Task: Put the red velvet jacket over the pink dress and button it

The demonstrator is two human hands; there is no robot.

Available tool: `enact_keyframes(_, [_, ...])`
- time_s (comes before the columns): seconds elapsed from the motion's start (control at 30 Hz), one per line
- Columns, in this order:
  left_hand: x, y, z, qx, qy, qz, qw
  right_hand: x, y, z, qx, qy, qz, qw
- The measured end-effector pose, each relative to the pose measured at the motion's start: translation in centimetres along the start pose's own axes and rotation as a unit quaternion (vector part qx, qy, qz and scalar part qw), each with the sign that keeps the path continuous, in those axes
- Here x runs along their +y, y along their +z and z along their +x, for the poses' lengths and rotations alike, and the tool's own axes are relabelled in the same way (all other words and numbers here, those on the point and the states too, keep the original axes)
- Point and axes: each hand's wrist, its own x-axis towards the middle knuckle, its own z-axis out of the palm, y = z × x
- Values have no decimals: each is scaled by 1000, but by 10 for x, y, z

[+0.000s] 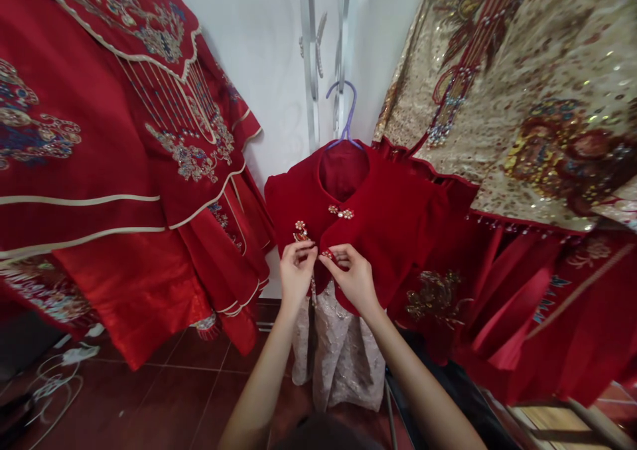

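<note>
A small red jacket hangs on a purple hanger in front of me. At its neckline, a jewelled clasp joins the two front edges. Lower on the front, my left hand pinches the jacket's edge just under a dangling brooch. My right hand is closed on the opposite edge, with a second jewelled clasp at its fingertips. The two hands nearly meet. Below the jacket hangs a pale patterned skirt.
On the left hangs a large embroidered red gown. A gold sequined garment and red skirts hang on the right. White metal posts stand behind the hanger. White cables lie on the dark red tiled floor.
</note>
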Motion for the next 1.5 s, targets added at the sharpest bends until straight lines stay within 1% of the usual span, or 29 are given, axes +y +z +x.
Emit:
enact_keyframes(0.07, [-4,-4,9,17,58,36,997,-1,-5,3,-20,21,15,999])
enact_keyframes(0.13, [-9,-6,18,15,82,59,995,-1,-9,5,-51,31,27,998])
enact_keyframes(0.23, [-15,-5,26,-2,66,73,995,2,-11,7,-75,35,37,996])
enact_keyframes(0.33, [-17,-1,29,-6,48,48,998,6,-7,7,-63,41,53,996])
enact_keyframes(0.43, [-17,1,32,-2,49,13,999,8,1,12,-52,33,72,996])
enact_keyframes(0.63, [-18,-2,40,2,52,-19,998,16,16,38,-24,16,101,994])
enact_keyframes(0.8, [-17,2,38,0,43,-6,999,22,21,53,-17,-7,66,998])
enact_keyframes(1.0, [-16,7,39,-4,30,-24,999,21,20,54,-5,-13,47,999])
enact_keyframes(1.27, [-16,5,40,-1,24,-32,999,26,25,61,14,-11,62,998])
enact_keyframes(1.37, [-16,5,40,1,18,-40,999,25,27,60,13,-20,60,998])
enact_keyframes(1.5, [-15,1,43,11,11,-34,999,22,27,58,-6,-18,65,998])
